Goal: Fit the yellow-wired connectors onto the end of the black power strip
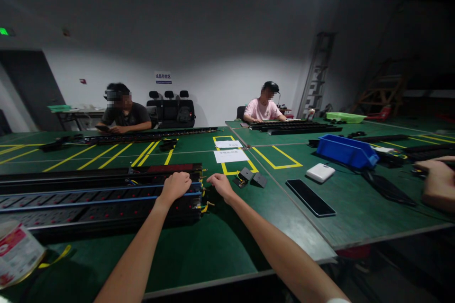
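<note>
On our table [249, 241], we have the strips [117, 209] at left, the phone [310, 198] at right, and the bin [343, 152] behind it.

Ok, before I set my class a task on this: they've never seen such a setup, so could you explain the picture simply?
There is no machine: two bare hands are working, seen by a camera on that person's head, looking forward and down. The left hand rests on long black strips. The right hand is near their wired ends; whether it pinches something small is unclear. On the green table are also small black blocks, a phone, a white box and a blue bin. Two other people sit across it, and someone else's hand shows at the right edge.
</note>
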### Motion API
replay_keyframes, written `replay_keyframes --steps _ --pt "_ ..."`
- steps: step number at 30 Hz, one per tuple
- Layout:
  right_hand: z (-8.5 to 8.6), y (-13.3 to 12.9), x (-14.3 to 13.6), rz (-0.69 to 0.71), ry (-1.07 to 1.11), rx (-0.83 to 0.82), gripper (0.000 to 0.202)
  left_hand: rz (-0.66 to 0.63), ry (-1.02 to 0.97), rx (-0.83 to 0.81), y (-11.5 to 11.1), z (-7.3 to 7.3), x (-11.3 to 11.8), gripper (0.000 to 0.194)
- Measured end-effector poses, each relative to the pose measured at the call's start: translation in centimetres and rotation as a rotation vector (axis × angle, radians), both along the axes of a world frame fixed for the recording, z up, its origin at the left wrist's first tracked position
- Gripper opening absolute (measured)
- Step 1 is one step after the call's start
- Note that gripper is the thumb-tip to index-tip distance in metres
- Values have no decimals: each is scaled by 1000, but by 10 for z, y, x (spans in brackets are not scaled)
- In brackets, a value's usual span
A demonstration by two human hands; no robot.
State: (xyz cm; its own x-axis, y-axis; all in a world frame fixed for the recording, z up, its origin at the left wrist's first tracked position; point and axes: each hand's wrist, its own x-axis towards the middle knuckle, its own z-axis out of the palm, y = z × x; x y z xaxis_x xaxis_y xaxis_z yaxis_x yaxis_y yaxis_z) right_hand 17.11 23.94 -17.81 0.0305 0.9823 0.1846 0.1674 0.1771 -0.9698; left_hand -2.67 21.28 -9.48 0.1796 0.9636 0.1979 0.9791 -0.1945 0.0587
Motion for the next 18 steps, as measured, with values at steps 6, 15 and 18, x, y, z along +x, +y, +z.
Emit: replay_keyframes --steps 6,15,18 --pt "2 -2 0 9 5 -9 22 1 0 3 1 -1 -1 30" --pt "3 -1 -1 -7 -9 -3 23 -1 -8 2 0 0 0 30" --pt "2 0 0 -3 -14 -8 23 7 -5 3 2 -2 -1 30"
